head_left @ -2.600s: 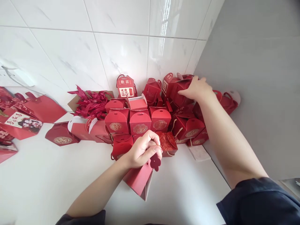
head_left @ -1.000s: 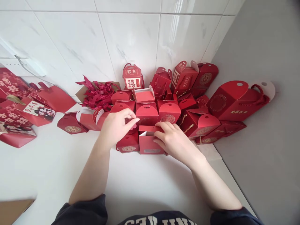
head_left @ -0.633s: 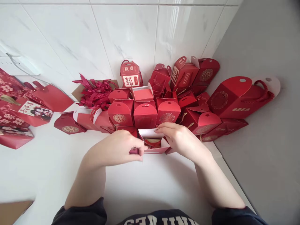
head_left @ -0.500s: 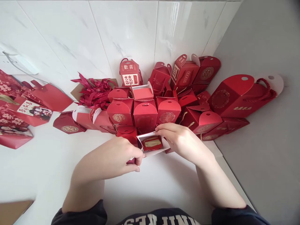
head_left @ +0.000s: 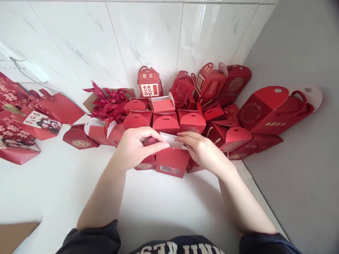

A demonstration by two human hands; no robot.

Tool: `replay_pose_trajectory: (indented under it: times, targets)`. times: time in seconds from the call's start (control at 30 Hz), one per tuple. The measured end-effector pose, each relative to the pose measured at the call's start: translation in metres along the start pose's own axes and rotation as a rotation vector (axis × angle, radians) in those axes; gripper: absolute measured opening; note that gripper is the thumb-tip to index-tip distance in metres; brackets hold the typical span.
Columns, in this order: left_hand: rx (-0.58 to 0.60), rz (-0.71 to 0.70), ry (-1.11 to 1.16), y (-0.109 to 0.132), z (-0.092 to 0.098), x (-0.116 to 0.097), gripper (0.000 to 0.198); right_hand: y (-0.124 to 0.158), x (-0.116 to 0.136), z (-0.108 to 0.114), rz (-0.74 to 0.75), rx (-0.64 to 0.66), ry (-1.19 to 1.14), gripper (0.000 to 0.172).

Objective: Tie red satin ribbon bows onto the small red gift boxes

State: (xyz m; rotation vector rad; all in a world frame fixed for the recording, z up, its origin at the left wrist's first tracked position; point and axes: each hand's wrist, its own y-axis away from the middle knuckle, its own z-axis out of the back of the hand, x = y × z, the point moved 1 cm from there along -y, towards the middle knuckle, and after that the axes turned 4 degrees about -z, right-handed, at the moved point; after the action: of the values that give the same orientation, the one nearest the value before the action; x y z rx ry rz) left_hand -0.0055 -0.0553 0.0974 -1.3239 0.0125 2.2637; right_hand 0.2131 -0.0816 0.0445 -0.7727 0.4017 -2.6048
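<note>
A small red gift box (head_left: 171,161) with a window cut-out stands upright on the white counter (head_left: 159,211) in front of me. My left hand (head_left: 136,146) pinches the box's top flap from the left, fingers pressed together. My right hand (head_left: 200,150) holds the top edge from the right, fingers curled on the white inner flap. Behind the box rows of closed red gift boxes (head_left: 165,123) stand against the tiled wall.
A large red box with a rope handle (head_left: 270,109) lies on its side at the right by the grey wall. A pile of red ribbons (head_left: 108,104) sits on cardboard at the back left. Red paper bags (head_left: 29,123) lie at far left. A brown cardboard corner (head_left: 16,236) shows bottom left.
The box was tilted open towards me, showing a red item inside; now it stands upright and both hands have drawn together over its top flaps.
</note>
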Motion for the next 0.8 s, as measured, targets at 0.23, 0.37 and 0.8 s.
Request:
replay_pose_trajectory:
  times: [0.23, 0.37, 0.8]
  targets:
    - [0.008, 0.164, 0.49, -0.007, -0.027, 0.016, 0.026, 0.007, 0.024, 0.009, 0.06, -0.302, -0.516, 0.026]
    - [0.098, 0.151, 0.47, -0.004, -0.033, 0.013, 0.028, 0.007, 0.027, 0.001, 0.087, -0.354, -0.67, 0.027]
    - [0.204, -0.02, 0.371, 0.001, -0.007, 0.009, 0.043, 0.007, 0.022, 0.0, -0.032, -0.469, -0.819, 0.012]
